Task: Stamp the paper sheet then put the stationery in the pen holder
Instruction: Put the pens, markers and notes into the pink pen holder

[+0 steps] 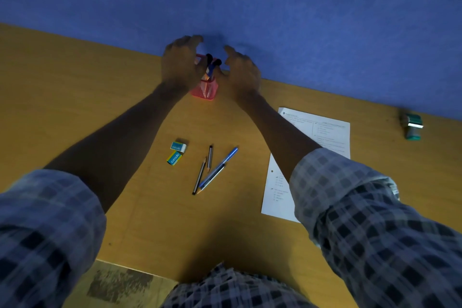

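Both hands far out at red mesh pen holder [205, 89], left hand [180, 65] cupping its side, right hand [242, 73] spread beside; loose pencils [203, 172] lying nearer the body, long axes pointing roughly toward holder.

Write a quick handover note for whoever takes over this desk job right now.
Left hand: fingers curled on the red pen holder.
Right hand: open beside it.
Holder sits at the desk's far edge, some pens already inside.
Left to stow: two erasers, pencils and blue pen mid-desk.
Paper sheet lies right; stamp far right. No stamp mark can be made out.
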Action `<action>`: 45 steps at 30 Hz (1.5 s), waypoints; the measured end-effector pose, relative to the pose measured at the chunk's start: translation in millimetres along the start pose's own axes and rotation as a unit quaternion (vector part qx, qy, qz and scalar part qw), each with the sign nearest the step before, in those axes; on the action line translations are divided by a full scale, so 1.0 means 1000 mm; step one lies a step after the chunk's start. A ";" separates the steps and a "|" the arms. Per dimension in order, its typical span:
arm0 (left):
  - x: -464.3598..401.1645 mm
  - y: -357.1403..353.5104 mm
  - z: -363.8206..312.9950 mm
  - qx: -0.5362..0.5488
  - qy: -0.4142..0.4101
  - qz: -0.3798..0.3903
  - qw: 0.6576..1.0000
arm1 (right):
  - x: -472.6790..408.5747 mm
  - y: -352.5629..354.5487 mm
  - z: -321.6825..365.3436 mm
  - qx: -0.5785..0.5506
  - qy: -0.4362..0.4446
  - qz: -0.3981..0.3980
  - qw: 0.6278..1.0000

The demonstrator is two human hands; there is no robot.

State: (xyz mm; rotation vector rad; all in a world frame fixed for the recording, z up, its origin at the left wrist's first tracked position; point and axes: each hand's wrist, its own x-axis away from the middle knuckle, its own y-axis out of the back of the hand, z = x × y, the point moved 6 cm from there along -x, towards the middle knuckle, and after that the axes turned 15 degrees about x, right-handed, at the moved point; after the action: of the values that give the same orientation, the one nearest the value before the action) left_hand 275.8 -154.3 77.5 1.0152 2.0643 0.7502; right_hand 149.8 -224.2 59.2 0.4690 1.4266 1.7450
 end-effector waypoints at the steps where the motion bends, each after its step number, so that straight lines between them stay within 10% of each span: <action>1: 0.004 0.006 0.000 0.010 0.000 -0.015 1.000 | 0.004 0.001 -0.002 -0.015 -0.007 -0.006 1.000; 9: 0.057 0.022 0.015 0.040 0.061 -0.045 0.996 | 0.061 -0.024 -0.004 -0.045 -0.003 0.035 0.998; 22: 0.163 -0.020 0.060 -0.071 0.258 0.255 0.929 | 0.139 -0.077 0.009 0.006 -0.021 0.231 0.973; 34: 0.177 -0.017 0.054 -0.034 0.190 0.180 0.964 | 0.146 -0.089 0.018 0.009 -0.053 0.243 0.969; 45: 0.125 0.016 0.038 0.067 0.176 0.012 0.982 | 0.103 -0.048 -0.007 -0.227 -0.125 0.129 0.957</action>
State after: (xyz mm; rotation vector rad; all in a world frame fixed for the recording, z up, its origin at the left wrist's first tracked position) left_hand 257.0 -34.6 25.7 1.0401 2.4361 0.8617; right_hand 100.1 -147.6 -8.9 0.6143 0.7779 2.0625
